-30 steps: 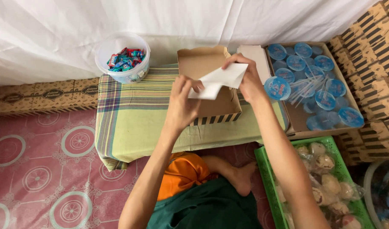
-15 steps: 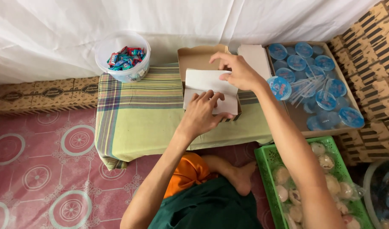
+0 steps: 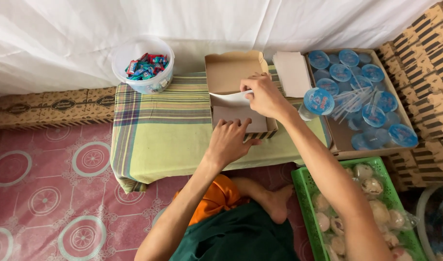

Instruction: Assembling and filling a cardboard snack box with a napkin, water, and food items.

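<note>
Checked cloth (image 3: 168, 130), one box (image 3: 236, 92), two hands (image 3: 233, 140), perhaps paper (image 3: 231, 99)

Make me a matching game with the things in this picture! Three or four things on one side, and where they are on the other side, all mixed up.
Things:
1. Tub of sweets
2. Green basket
3. Sealed cups
4. White paper

Places:
A. Inside the small open box, under the right hand
B. On the floor at the bottom right
C. Back left corner of the cloth
D. In the big tray on the right

Pairs: 1-C, 2-B, 3-D, 4-A
</note>
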